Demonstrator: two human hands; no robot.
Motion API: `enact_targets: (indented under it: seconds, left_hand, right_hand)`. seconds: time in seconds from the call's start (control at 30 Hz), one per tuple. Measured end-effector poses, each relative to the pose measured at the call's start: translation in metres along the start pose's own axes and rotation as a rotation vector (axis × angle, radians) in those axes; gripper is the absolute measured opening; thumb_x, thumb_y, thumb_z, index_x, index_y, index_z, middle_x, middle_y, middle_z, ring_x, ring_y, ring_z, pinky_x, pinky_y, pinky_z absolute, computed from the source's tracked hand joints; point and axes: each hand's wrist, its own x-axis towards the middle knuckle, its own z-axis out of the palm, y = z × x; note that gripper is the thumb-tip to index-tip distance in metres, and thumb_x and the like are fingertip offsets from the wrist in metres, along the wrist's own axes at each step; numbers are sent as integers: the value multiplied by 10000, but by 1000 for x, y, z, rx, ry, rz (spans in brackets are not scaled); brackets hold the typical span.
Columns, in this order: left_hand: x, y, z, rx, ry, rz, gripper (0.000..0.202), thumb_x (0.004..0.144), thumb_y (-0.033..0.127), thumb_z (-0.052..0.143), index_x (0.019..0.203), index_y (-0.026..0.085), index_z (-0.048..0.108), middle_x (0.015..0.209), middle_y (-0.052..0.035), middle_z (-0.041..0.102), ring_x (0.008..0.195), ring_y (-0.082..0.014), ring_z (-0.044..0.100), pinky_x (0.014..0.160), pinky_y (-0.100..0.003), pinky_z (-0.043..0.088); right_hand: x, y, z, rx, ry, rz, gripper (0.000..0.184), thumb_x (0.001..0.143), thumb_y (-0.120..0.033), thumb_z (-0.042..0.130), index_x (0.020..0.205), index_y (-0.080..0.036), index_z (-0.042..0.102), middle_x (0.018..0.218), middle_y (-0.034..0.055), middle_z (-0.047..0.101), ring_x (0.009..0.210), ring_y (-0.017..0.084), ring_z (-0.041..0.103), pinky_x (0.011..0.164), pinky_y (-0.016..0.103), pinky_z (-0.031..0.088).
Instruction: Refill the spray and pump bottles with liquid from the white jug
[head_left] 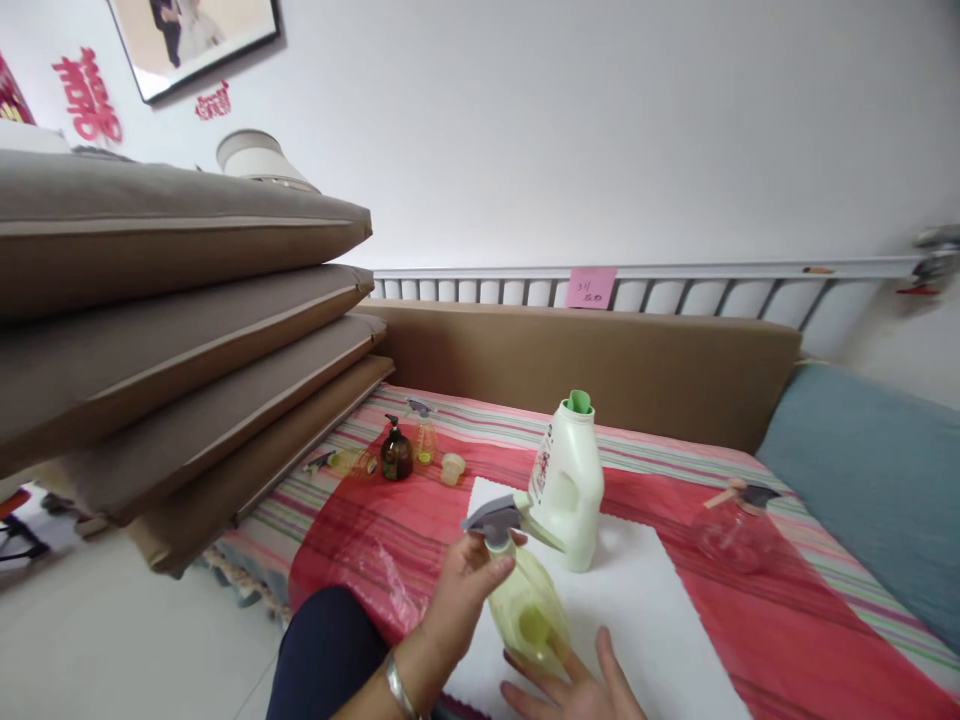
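Note:
Tilted in front of me is a pale yellow-green, see-through spray bottle [527,598] with a grey trigger head. My left hand [459,592], with a silver bangle at its wrist, is closed around the neck just below that head. Near the base of the bottle, my right hand [577,690] has its fingers spread, with the fingertips touching the lower side. Just behind stands a white jug [574,475] with a green cap and a hollow handle. Both are over a white sheet [637,610] lying on red see-through film [352,520].
At the back left are a dark pump bottle [396,455], a small spray bottle [424,440], another spray bottle [351,461] on its side and a small tub [452,468]. A clear pinkish spray bottle [739,530] stands right. Stacked cushions [225,330] rise on the left.

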Motion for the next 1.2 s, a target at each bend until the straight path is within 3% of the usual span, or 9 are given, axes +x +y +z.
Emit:
enact_targets:
  seconds: [0.1, 0.2, 0.33, 0.53, 0.73, 0.83, 0.93, 1.1, 1.2]
  left_hand:
    - [-12, 3, 6, -52, -95, -66, 300, 673, 381, 716, 895, 181, 691, 982, -92, 697, 984, -312, 609, 919, -430, 435]
    - [-11, 7, 9, -49, -73, -100, 335, 665, 359, 713, 959, 203, 675, 1031, -81, 685, 1056, -322, 577, 944, -427, 424]
    - [-1, 16, 16, -28, 0, -188, 345, 647, 384, 708, 919, 178, 657, 896, -81, 703, 906, -293, 635, 834, -406, 479]
    - [4, 30, 19, -90, 10, -138, 283, 627, 416, 692, 706, 150, 637, 693, -51, 681, 793, -247, 660, 769, -351, 507]
    - [5, 30, 13, -82, 179, -167, 316, 652, 406, 685, 807, 132, 650, 678, -59, 702, 723, -251, 676, 718, -373, 525]
    - [2, 29, 12, -73, 168, -154, 316, 666, 417, 674, 815, 138, 662, 702, -65, 711, 713, -248, 674, 691, -356, 527]
    - [0, 26, 11, -20, 105, -160, 280, 683, 391, 656, 776, 128, 678, 751, -94, 715, 778, -263, 673, 713, -357, 529]
    - [2, 28, 10, -60, 146, -50, 143, 685, 331, 642, 689, 195, 597, 685, -15, 675, 809, -225, 669, 828, -374, 518]
    - [2, 33, 16, 32, 203, -18, 164, 709, 378, 616, 679, 222, 575, 653, 7, 660, 726, -207, 663, 812, -401, 535]
  right_hand:
    - [1, 8, 21, 88, -123, 43, 796, 414, -760, 711, 998, -223, 651, 1128, 141, 656, 972, 333, 632, 730, 424, 539]
    - [-8, 16, 27, 147, -75, -48, 661, 562, -671, 715, 1063, -254, 603, 1060, 110, 681, 842, 260, 668, 521, 296, 528]
    - [-21, 19, 40, 142, -53, -219, 562, 765, -536, 629, 1223, -247, 477, 1072, 102, 663, 831, 254, 672, 509, 271, 522]
    - [-30, 18, 66, 68, -190, -216, 696, 779, -694, 477, 1259, -192, 436, 1049, 155, 642, 791, 270, 677, 512, 291, 513]
    - [-27, 33, 84, -157, 90, -829, 819, 528, -232, 868, 1224, -316, 444, 1279, 48, 519, 1111, 230, 537, 894, 350, 439]
    - [-26, 35, 83, -74, -21, -651, 822, 582, -503, 803, 1275, -302, 410, 1312, 91, 490, 1098, 277, 549, 818, 408, 483]
    - [-27, 33, 77, 5, -129, -341, 790, 732, -748, 481, 1279, -180, 437, 1122, 169, 599, 828, 260, 653, 572, 326, 499]
    - [-30, 33, 72, -57, 76, -748, 744, 612, -285, 817, 1249, -323, 434, 1291, 59, 516, 1061, 251, 576, 757, 323, 480]
    - [-28, 33, 73, 20, -3, -710, 685, 661, -392, 777, 1246, -342, 425, 1328, 65, 489, 1160, 304, 511, 803, 392, 464]
